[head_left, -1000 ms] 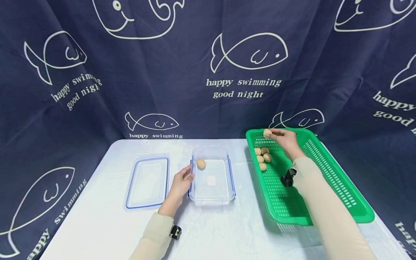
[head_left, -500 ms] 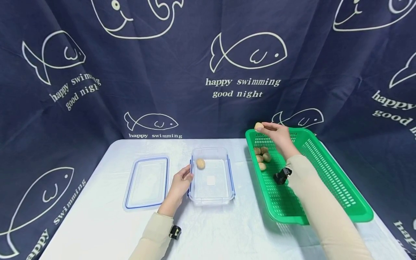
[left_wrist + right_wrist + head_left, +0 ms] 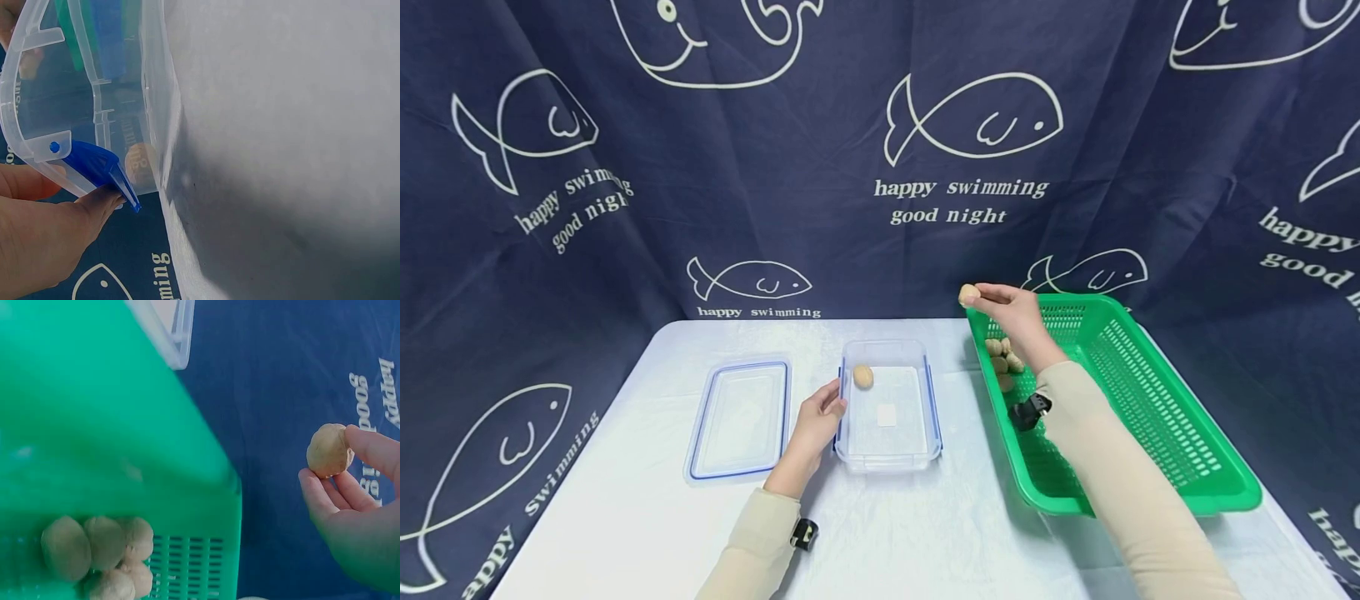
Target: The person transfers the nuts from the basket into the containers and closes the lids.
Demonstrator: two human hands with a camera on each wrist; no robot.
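My right hand (image 3: 1017,318) pinches a tan walnut (image 3: 329,450) between thumb and fingertips, over the far left corner of the green basket (image 3: 1026,492). Several more walnuts (image 3: 65,549) lie together inside that basket against its left wall. A clear plastic food container (image 3: 898,460) with blue side latches stands at the middle of the table, one walnut (image 3: 863,377) in its far left corner. At its left side my left hand (image 3: 814,423) grips the wall, the thumb lying by a blue latch (image 3: 97,164) in the left wrist view.
The container's clear lid (image 3: 739,422), edged in blue, lies flat to the left of my left hand. A white cloth covers the table (image 3: 917,533). Dark blue curtains (image 3: 842,167) with fish drawings hang behind and at both sides.
My right hand has carried the walnut leftward and up, from above the basket's inside to its far left rim. My left hand stays at the container, which has not moved.
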